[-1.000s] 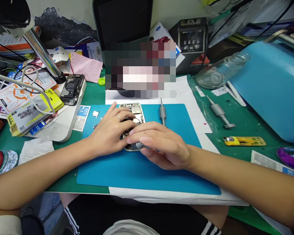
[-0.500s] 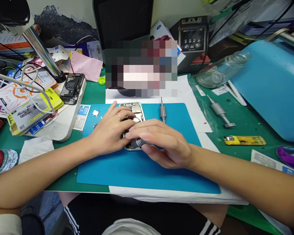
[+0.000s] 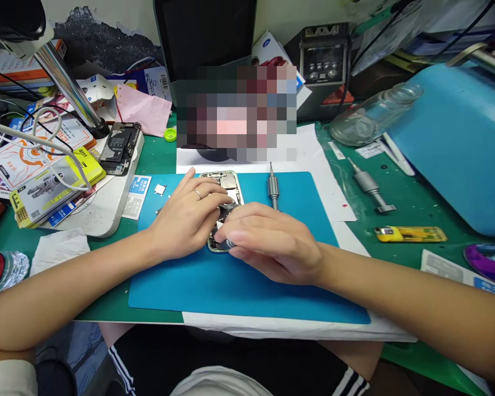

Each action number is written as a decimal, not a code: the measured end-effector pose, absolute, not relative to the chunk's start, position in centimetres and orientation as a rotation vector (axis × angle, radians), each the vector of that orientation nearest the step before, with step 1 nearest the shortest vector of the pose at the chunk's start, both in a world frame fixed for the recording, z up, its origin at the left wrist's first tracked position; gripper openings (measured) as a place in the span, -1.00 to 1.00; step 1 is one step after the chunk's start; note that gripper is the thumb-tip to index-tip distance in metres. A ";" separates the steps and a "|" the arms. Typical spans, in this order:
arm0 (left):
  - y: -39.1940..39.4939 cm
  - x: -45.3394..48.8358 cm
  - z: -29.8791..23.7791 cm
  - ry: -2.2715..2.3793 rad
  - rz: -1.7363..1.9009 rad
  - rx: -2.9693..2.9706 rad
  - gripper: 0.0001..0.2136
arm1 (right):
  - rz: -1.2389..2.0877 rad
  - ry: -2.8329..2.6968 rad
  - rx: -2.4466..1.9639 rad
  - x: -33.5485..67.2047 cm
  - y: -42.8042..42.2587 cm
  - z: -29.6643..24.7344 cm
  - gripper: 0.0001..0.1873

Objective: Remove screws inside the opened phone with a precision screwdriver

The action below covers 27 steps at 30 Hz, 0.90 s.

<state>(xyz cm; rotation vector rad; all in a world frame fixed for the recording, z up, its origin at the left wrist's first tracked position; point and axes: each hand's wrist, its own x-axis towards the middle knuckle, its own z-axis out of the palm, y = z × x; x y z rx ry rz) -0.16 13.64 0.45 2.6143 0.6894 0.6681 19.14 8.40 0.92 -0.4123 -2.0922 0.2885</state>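
Observation:
An opened phone (image 3: 226, 180) lies on the blue mat (image 3: 247, 297), its inner parts exposed. My left hand (image 3: 185, 214) rests across the phone's left side, fingers stretched over it and fingertips touching. From the right, my right hand (image 3: 272, 242) is closed around a small grey screwdriver (image 3: 230, 243). Only part of its handle shows between the fingers, over the phone's lower half; the tip is hidden. Beyond my right hand, a second grey screwdriver (image 3: 273, 187) lies on the mat. Small metal pieces (image 3: 160, 189) sit left of my left hand.
On the right are another screwdriver (image 3: 369, 184), a yellow lighter (image 3: 410, 234), tweezers (image 3: 398, 155) and a glass jar (image 3: 371, 115). A white stand (image 3: 107, 212) at left bears boxes and another opened phone (image 3: 121, 148). A tissue (image 3: 61, 250) lies nearer me.
My right hand has curled more closely around the screwdriver and shifted slightly left, so less of the handle shows. My left hand's lower fingers have moved a little.

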 end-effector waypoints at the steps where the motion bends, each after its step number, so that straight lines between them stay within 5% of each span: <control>1: 13.7 -0.2 0.4 0.688 0.673 2.615 -0.76 | 0.287 -2.089 -0.417 19.1 8.4 0.9 -0.60; 10: 13.7 -0.1 0.1 0.688 0.736 2.635 -0.81 | 0.301 -2.073 -0.425 19.4 8.1 1.3 -0.73; 27: 13.5 -0.2 0.6 0.677 0.667 2.636 -0.82 | 0.307 -2.085 -0.366 19.4 8.5 0.2 -0.53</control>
